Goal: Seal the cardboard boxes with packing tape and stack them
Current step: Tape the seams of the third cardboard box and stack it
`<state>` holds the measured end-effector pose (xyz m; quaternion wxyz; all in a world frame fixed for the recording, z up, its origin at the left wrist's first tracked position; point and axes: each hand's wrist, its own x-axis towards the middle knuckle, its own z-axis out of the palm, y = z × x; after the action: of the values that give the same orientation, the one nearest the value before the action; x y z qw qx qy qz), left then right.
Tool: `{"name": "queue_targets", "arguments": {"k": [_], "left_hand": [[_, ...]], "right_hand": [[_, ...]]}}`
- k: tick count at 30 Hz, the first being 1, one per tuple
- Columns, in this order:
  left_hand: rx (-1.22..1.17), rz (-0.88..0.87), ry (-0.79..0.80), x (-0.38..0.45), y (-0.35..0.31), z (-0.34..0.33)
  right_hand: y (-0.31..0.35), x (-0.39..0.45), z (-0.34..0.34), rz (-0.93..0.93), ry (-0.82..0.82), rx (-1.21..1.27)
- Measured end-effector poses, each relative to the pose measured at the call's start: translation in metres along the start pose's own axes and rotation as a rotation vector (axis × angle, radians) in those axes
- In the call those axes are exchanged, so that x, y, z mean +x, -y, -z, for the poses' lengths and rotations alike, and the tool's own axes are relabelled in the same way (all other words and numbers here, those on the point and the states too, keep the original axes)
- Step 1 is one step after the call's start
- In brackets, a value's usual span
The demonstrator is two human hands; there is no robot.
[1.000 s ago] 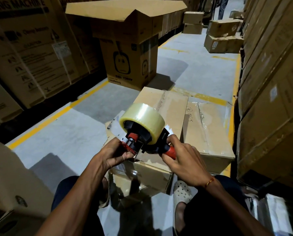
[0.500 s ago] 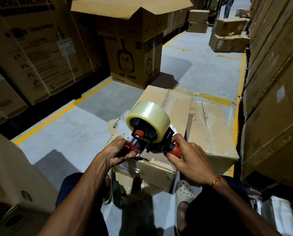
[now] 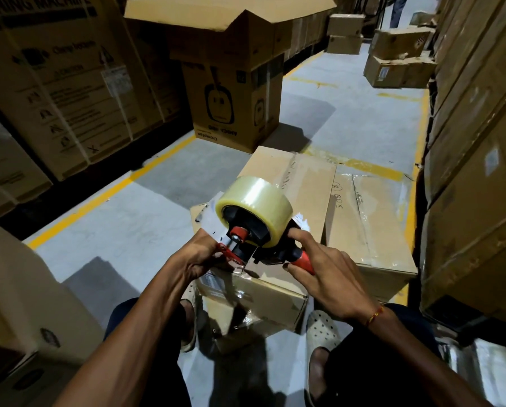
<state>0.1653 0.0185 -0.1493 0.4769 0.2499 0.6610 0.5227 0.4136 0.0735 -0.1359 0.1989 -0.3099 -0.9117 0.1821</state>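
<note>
Head view, warehouse aisle. Both hands hold a tape dispenser [image 3: 257, 245] above a small box [image 3: 260, 289] on the grey floor [image 3: 128, 230]. The right hand [image 3: 331, 277] wraps its fingers round the red handle [image 3: 304, 261], index finger reaching up beside the tape roll [image 3: 254, 207]. The left hand [image 3: 198, 257] pinches the red front end of the dispenser, where a strip of clear tape runs; whether it grips the tape itself cannot be told. The roll is clear tape on a black hub, tilted toward the camera. The small box lies between the person's feet, its near face glossy with tape. A longer flat box [image 3: 292, 183] lies just behind it, and a third box [image 3: 372, 224], taped and marked by hand, sits touching on the right. An upright open box [image 3: 234, 92] with printed graphics stands farther up the aisle. Stacked cartons [image 3: 481, 142] line both sides; yellow lines [image 3: 110, 189] mark the floor
</note>
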Motion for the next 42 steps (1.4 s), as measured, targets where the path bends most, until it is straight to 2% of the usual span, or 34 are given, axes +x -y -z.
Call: {"name": "queue_targets", "arguments": {"k": [5,11,14,18,24,34,42], "left_hand": [[0.168,-0.115,-0.066,0.005,-0.014,0.001],[0.366,-0.015,-0.288,0.032,0.007,0.057],[0.464,-0.080,-0.342,0.032,0.019,0.061],[0.519,-0.159,-0.417,0.023,0.031,0.065],[0.551,-0.234,-0.544,0.012,0.048,0.078],[0.592,-0.201,-0.542,0.022,0.068,0.085],[0.634,-0.198,-0.559,0.024,0.072,0.088]], "right_hand": [[0.000,0.011,0.011,0.057,0.012,-0.063],[-0.007,0.013,0.030,0.074,0.105,-0.138],[-0.008,0.010,0.020,0.128,0.158,-0.164],[-0.012,0.000,0.003,0.149,0.203,-0.132],[-0.012,-0.003,-0.023,0.214,0.170,-0.128],[-0.019,-0.008,-0.042,0.175,0.109,-0.076],[-0.025,-0.007,-0.055,0.051,0.180,0.022]]}}
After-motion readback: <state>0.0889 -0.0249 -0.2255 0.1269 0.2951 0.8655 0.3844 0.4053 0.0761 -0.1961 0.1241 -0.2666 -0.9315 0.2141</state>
